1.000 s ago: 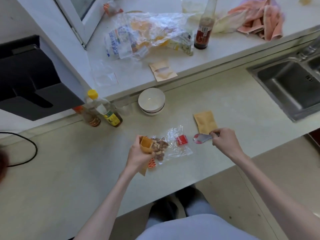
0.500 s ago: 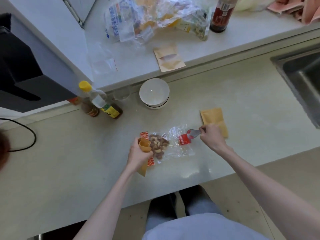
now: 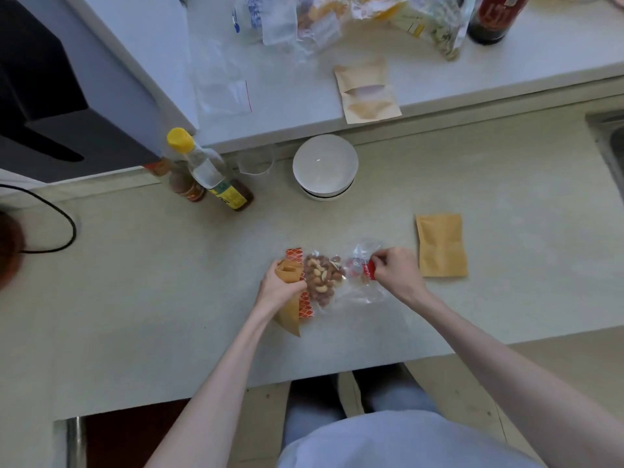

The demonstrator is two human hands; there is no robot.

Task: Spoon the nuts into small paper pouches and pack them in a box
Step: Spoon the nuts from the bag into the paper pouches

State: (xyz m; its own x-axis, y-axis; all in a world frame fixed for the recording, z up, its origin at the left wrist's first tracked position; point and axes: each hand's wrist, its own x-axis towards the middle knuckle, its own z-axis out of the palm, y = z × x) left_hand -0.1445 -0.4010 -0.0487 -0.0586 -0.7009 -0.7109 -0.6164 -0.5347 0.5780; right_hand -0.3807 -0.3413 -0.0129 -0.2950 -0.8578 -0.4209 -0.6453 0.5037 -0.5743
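A clear plastic bag with red trim lies on the counter, holding a heap of mixed nuts at its left end. My left hand grips a small brown paper pouch upright, mouth open, right beside the nuts. My right hand pinches the handle of a spoon at the bag's red-edged mouth. The spoon's bowl shows dimly through the plastic; its handle is hidden in my fingers.
A flat brown pouch lies right of my right hand. A white bowl, a glass and two bottles stand at the counter's back. The raised ledge holds more pouches and plastic bags. A sink is far right.
My right hand has carried the spoon leftward from beside the flat pouch into the mouth of the nut bag. My left hand keeps holding the open pouch by the nuts.
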